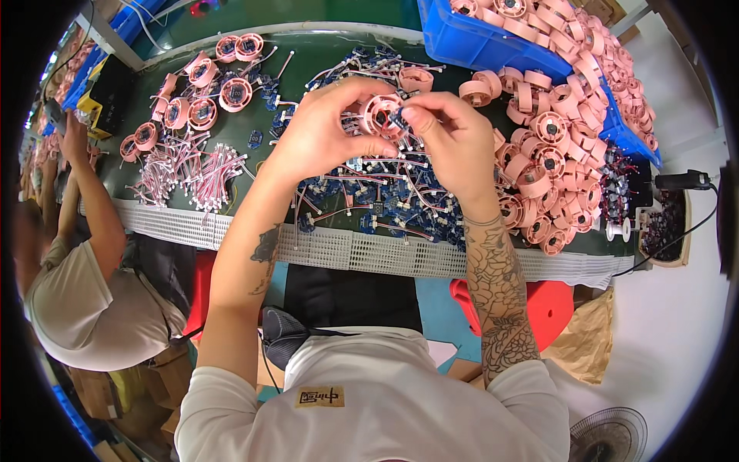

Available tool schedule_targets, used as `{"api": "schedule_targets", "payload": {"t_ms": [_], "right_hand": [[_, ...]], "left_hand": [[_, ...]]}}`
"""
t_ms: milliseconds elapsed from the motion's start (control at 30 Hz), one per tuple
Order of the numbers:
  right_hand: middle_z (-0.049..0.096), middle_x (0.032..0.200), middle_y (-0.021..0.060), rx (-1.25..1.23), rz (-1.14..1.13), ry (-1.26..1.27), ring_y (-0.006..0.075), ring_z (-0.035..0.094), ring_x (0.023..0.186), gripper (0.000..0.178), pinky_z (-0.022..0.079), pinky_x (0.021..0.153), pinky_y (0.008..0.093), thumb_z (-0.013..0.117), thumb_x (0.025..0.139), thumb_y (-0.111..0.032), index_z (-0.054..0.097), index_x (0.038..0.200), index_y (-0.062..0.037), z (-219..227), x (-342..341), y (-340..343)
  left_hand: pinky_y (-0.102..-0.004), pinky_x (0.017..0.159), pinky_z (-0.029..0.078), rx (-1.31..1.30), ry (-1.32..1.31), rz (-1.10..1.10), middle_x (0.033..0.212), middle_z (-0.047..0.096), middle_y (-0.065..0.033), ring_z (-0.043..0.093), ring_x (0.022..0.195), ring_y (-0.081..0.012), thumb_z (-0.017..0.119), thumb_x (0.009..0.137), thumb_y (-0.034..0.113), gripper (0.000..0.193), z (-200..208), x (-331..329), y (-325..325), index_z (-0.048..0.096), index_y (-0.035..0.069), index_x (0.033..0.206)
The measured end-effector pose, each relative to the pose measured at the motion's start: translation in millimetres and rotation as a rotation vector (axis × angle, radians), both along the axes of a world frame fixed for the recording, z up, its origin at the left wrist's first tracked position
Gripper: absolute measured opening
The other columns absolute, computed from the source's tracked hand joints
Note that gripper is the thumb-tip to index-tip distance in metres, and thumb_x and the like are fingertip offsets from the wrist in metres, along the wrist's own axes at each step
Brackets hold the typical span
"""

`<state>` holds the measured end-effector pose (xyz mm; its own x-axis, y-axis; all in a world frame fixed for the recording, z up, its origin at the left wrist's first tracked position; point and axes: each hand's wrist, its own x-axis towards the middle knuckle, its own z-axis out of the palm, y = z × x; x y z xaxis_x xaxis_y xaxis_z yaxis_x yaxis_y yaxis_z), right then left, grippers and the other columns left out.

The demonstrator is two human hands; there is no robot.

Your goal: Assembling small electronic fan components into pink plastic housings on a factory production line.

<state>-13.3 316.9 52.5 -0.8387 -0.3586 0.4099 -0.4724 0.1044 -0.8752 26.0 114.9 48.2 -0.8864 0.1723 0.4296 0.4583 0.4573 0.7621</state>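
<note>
Ring housing [372, 115]: pink, held up between my two hands over the middle of the worktop [308, 50], its open side partly facing me.
Left hand [317, 131]: clamped on the ring housing, fingers curled over the top and thumb along the underside.
Right hand [456, 142]: thumb and forefinger pinched together on a small dark circuit board [398, 118] at the housing's right side; I cannot tell whether it is seated.
Board heap [385, 202]: blue circuit boards with thin wire leads, spread below and behind my hands.
Right pile [548, 158]: many pink housings crowded together, some with dark centres, in front of a blue bin [493, 48] heaped with more.
Left group [235, 95]: pink housings with dark boards inside, set loosely apart from the heap.
Wire bundles [214, 175]: white and reddish leads with white connectors, just in front of that group.
Front edge: a white perforated strip [362, 252] running between me and the boards.
Far left: a co-worker's raised hand [75, 140] around a dark object.
Below right: a red stool [543, 316] beside my tattooed forearm.
</note>
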Motion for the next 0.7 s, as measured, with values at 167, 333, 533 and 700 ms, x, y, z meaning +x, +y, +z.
{"api": "schedule_targets", "payload": {"t_ms": [167,333,533,700], "right_hand": [[0.07,0.081,0.0029,-0.083,0.015,-0.238,0.0093,0.066,0.073,0.018,0.052,0.067,0.0225,0.073,0.091,-0.012,0.07,0.101,0.003,1.5,-2.1,-1.4],[0.071,0.084,0.0026,-0.112,0.071,-0.332,0.009,0.066,0.074,0.018,0.052,0.066,0.0223,0.075,0.089,-0.011,0.07,0.101,0.0016,-5.7,-2.4,-4.8],[0.071,0.089,0.0043,-0.007,0.001,-0.03,0.0105,0.066,0.076,0.018,0.05,0.065,0.0235,0.078,0.085,-0.01,0.072,0.1,-0.003,-6.3,-0.5,-6.2],[0.065,0.103,0.0054,0.094,-0.038,0.179,0.0125,0.063,0.083,0.019,0.048,0.062,0.0232,0.081,0.081,-0.011,0.073,0.098,-0.0066,-9.8,-8.8,-2.6]], "left_hand": [[-0.0341,0.089,0.058,0.099,0.124,0.025,0.114,0.07,-0.0115,0.071,0.1,-0.0232,0.094,0.061,0.024,0.07,-6.5,-3.1,2.3,0.063,0.002,0.12],[-0.0332,0.089,0.059,0.153,0.168,0.078,0.112,0.071,-0.0112,0.071,0.101,-0.0226,0.094,0.061,0.019,0.071,-4.0,-1.7,6.7,0.062,0.003,0.122],[-0.0327,0.084,0.059,0.118,0.208,0.061,0.111,0.072,-0.0107,0.071,0.098,-0.0223,0.094,0.06,0.019,0.071,-6.0,-3.7,5.0,0.063,0.004,0.122],[-0.0327,0.082,0.058,0.099,0.219,0.088,0.11,0.072,-0.0099,0.071,0.096,-0.0233,0.094,0.06,0.021,0.069,-5.5,-2.2,6.3,0.065,0.005,0.12]]}}
